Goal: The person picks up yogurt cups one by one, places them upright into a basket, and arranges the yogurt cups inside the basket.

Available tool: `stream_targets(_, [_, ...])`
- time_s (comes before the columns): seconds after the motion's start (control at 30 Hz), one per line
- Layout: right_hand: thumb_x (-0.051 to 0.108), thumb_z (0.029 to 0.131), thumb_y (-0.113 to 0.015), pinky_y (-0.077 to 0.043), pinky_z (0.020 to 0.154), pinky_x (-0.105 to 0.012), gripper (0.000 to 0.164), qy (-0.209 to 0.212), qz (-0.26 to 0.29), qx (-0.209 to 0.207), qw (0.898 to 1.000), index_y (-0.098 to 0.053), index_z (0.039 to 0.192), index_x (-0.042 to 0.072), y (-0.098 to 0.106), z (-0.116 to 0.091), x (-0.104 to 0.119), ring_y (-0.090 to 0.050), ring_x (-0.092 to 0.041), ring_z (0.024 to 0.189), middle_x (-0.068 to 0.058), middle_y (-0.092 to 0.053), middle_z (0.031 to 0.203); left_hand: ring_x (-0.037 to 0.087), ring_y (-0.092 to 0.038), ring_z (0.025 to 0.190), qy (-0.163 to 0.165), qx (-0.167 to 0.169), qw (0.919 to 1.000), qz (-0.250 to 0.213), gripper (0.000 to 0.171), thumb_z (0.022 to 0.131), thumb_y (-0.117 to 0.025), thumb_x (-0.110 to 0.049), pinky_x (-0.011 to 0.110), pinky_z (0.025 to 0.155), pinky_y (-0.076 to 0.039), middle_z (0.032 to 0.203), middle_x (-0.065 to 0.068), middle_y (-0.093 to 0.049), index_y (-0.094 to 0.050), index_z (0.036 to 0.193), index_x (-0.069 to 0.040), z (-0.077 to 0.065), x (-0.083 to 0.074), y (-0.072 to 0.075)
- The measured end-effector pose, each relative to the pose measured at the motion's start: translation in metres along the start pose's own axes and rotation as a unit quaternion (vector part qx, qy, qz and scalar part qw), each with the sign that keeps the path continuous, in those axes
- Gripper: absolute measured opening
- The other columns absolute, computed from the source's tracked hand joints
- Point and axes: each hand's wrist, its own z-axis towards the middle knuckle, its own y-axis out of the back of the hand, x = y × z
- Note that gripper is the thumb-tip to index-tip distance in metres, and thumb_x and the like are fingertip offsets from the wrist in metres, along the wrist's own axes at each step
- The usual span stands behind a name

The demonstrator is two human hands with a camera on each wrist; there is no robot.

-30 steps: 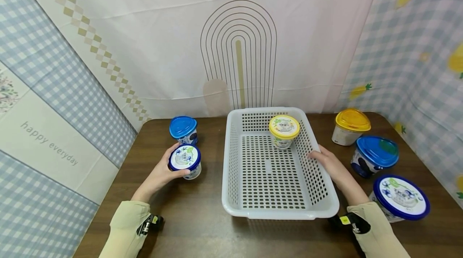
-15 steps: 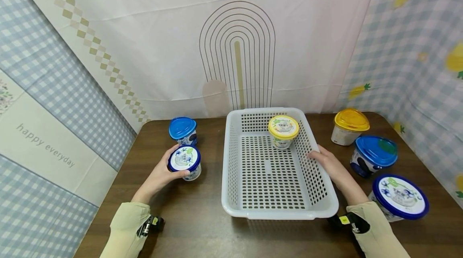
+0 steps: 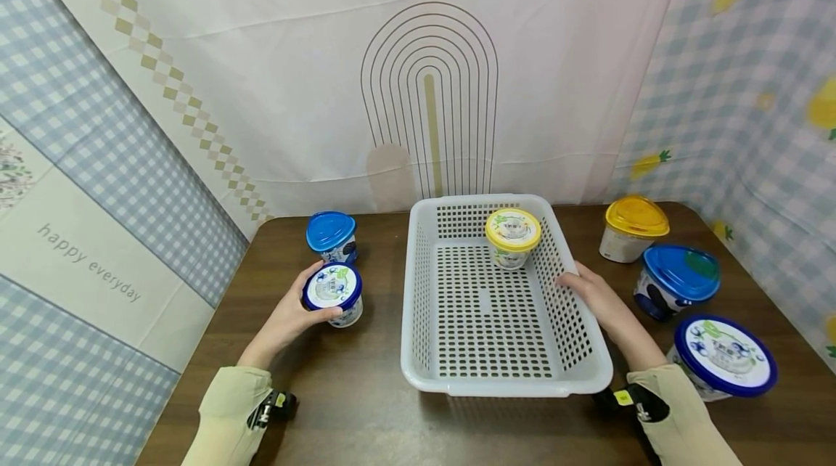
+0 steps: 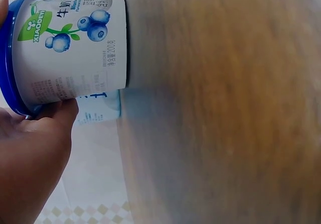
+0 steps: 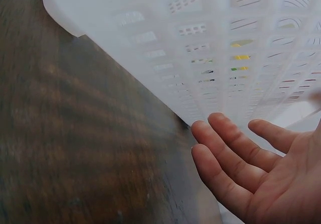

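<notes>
My left hand (image 3: 290, 313) holds a white tub (image 3: 346, 313) with a dark blue rim and blueberry print, thumb on the near side and fingers behind. In the left wrist view, this blueberry tub (image 4: 75, 58) has its base right at the table top. Just behind it stands a tub with a bright blue lid (image 3: 330, 231). At the right side of a white plastic basket (image 3: 506, 385), my right hand (image 3: 597, 299) grips the rim, thumb over the inside. Below the rim, the fingers (image 5: 235, 153) lie along the basket's outer wall. A yellow-lidded tub (image 3: 512, 234) stands inside, at the back right.
Right of the basket, along the table's right side, stand a yellow-lidded tub (image 3: 632, 229), a blue-lidded tub (image 3: 679, 277) and a blueberry tub (image 3: 721, 357). The brown wooden table (image 3: 366, 408) meets a patterned cloth (image 3: 313, 88) at the back.
</notes>
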Motion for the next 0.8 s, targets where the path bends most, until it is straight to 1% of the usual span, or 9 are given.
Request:
stream_targets(0.13, [0.024, 0.103, -0.046, -0.06, 0.076, -0.049, 0.071, 0.0, -0.001, -0.001, 1.0, -0.01, 0.161, 0.008, 0.0, -0.001, 0.001, -0.067, -0.034, 0.1, -0.036, -0.047, 0.139, 0.044, -0.03, 0.142, -0.003, 0.0, 1.0, -0.002, 0.103, 0.082, -0.085, -0.028, 0.065, 0.114, -0.024, 0.158, 0.025, -0.028, -0.018, 0.161, -0.015, -0.001, -0.002, 0.001])
stream_targets(0.23, [0.024, 0.103, -0.046, -0.06, 0.076, -0.049, 0.07, -0.001, -0.001, -0.003, 1.0, -0.01, 0.161, 0.008, 0.0, -0.001, 0.001, -0.067, -0.034, 0.1, -0.036, -0.047, 0.139, 0.045, -0.029, 0.143, -0.001, 0.0, 1.0, 0.004, 0.103, 0.082, -0.084, -0.03, 0.066, 0.114, -0.023, 0.158, 0.024, -0.027, -0.019, 0.161, -0.015, -0.002, -0.004, 0.002])
stream_targets(0.37, [0.023, 0.103, -0.046, -0.06, 0.076, -0.049, 0.07, -0.001, -0.001, -0.003, 1.0, -0.011, 0.162, 0.008, -0.001, -0.001, 0.001, -0.068, -0.035, 0.1, -0.036, -0.047, 0.139, 0.044, -0.029, 0.143, 0.003, -0.002, 0.9999, 0.01, 0.102, 0.082, -0.084, -0.031, 0.065, 0.114, -0.023, 0.159, 0.023, -0.027, -0.02, 0.16, -0.018, -0.003, -0.006, 0.004])
stream_targets(0.53, [0.024, 0.102, -0.046, -0.06, 0.077, -0.049, 0.071, -0.004, -0.001, -0.001, 1.0, -0.01, 0.162, 0.009, -0.003, -0.001, 0.002, -0.067, -0.035, 0.1, -0.036, -0.047, 0.14, 0.045, -0.029, 0.143, -0.001, -0.001, 0.9999, 0.015, 0.1, 0.083, -0.083, -0.032, 0.066, 0.114, -0.023, 0.159, 0.022, -0.027, -0.021, 0.16, -0.02, -0.005, -0.012, 0.006])
stream_targets(0.67, [0.024, 0.102, -0.046, -0.06, 0.076, -0.049, 0.071, -0.007, 0.0, -0.001, 1.0, -0.01, 0.162, 0.01, -0.002, -0.001, 0.002, -0.067, -0.036, 0.101, -0.036, -0.046, 0.14, 0.044, -0.03, 0.142, -0.016, 0.002, 0.9999, 0.005, 0.098, 0.084, -0.083, -0.029, 0.066, 0.113, -0.025, 0.158, 0.023, -0.028, -0.021, 0.16, -0.02, -0.004, -0.019, 0.007])
stream_targets(0.8, [0.025, 0.103, -0.046, -0.06, 0.076, -0.049, 0.071, -0.008, -0.001, -0.001, 1.0, -0.01, 0.162, 0.01, -0.001, -0.001, 0.002, -0.068, -0.035, 0.1, -0.036, -0.047, 0.14, 0.045, -0.031, 0.141, -0.035, 0.002, 0.9994, 0.006, 0.097, 0.085, -0.082, -0.028, 0.066, 0.113, -0.026, 0.157, 0.024, -0.028, -0.021, 0.16, -0.02, -0.004, -0.03, 0.01])
